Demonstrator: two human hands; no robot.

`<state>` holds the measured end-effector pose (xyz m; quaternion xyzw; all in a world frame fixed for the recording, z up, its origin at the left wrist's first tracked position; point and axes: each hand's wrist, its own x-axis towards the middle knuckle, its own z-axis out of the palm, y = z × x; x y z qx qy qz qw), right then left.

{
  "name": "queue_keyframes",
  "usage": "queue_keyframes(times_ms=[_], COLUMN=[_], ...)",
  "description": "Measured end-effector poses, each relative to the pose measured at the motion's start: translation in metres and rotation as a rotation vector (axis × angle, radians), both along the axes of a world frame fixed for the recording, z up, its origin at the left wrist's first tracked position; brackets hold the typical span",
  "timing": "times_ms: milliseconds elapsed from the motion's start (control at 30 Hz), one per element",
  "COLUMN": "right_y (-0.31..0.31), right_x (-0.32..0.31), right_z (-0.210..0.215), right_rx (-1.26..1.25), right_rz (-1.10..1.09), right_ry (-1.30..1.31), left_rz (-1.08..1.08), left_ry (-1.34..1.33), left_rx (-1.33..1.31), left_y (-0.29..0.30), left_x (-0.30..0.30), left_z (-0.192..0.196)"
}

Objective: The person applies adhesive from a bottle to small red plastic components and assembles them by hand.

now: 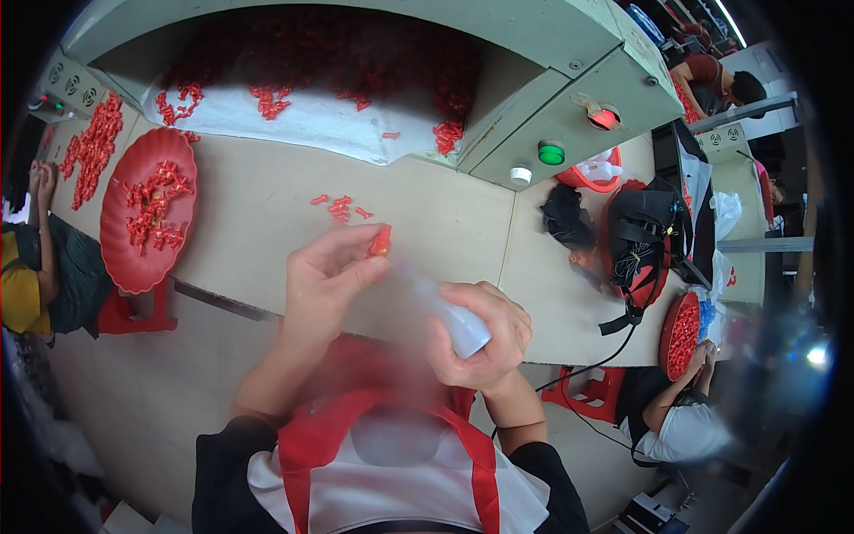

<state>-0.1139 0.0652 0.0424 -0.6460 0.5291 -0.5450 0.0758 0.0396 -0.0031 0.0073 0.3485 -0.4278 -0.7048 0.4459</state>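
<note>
My left hand (313,278) is raised over the near edge of the worktable and pinches a small red plastic part (381,240) between thumb and fingertips. Wrapped round a whitish squeeze bottle (464,329) is my right hand (500,336). The bottle is tilted, its blurred narrow tip pointing up and left toward the red part; whether the two touch I cannot tell. Just beyond my left hand, several loose red parts (340,210) lie on the tabletop (253,200).
A pale green machine (534,133) spans the far side, with red parts on a white sheet (329,142). At left stands a scalloped red tray (132,270) of parts. A black bag (636,227) and cable lie at right. Other people sit at both sides.
</note>
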Motion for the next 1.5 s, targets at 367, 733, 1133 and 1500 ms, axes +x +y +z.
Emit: queue_keyframes(times_ms=[367, 733, 1133, 1500], right_y=[0.000, -0.042, -0.165, -0.058], right_x=[0.000, 0.016, 0.065, 0.019], right_z=[0.000, -0.040, -0.051, -0.014], right_rx=[0.032, 0.713, 0.831, 0.886], right_rz=[0.005, 0.062, 0.233, 0.224], right_ry=[0.033, -0.709, 0.455, -0.726], left_rz=[0.020, 0.311, 0.367, 0.120], left_ry=[-0.014, -0.111, -0.047, 0.005], left_rx=[-0.036, -0.062, -0.003, -0.058], left_y=[0.002, -0.016, -0.016, -0.006], left_x=[0.003, 0.057, 0.088, 0.036], left_z=[0.000, -0.027, -0.031, -0.024])
